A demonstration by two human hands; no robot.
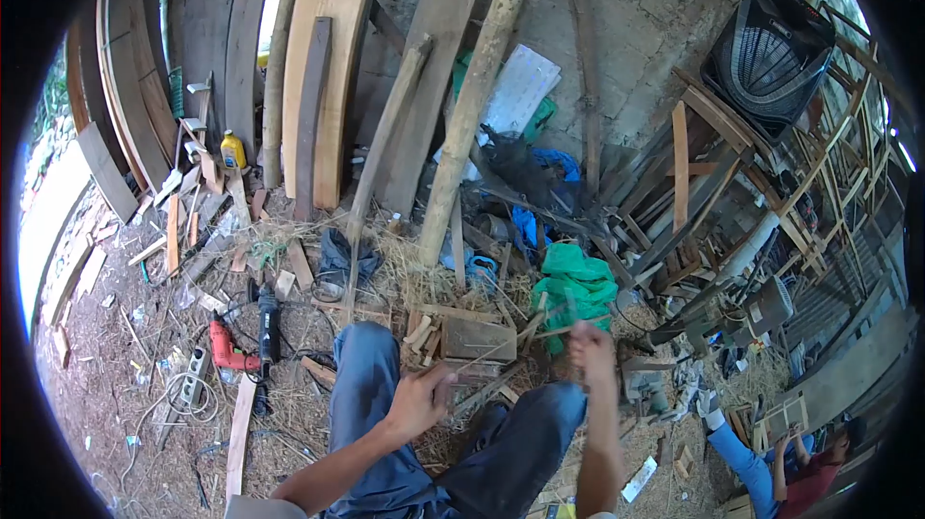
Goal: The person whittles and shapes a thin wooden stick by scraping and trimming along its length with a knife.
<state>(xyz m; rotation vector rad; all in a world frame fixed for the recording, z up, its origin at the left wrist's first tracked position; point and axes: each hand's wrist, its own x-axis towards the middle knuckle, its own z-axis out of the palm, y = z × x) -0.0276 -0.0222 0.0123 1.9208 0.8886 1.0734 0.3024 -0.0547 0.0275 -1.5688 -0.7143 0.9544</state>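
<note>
The left hand (421, 399) is closed, thumb and fingers pinching one end of a thin stick (501, 353). The right hand (591, 353) is curled nearly into a fist, with a blurred grey tool (571, 308) rising from it, too smeared to name. The stick slants between the hands, its far end near the right hand; whether that hand touches it I cannot tell. Holding it out this way probably keeps its length exposed and steady.

Below the stick, between the knees, sits a wooden block (479, 339), perhaps placed there as a support within easy reach. Pale offcuts (422, 337) lie just beside it, likely kept close for the same reason. Beyond the right hand is a green bag (576, 288), crumpled on the floor (299, 423).

Out to the left, a red drill (229, 346) lies near a power strip (193, 381), presumably for a short cord run. Farther off, tall planks (328, 85) stand on end, which likely saves floor space. Away to the right is another person (807, 485).
</note>
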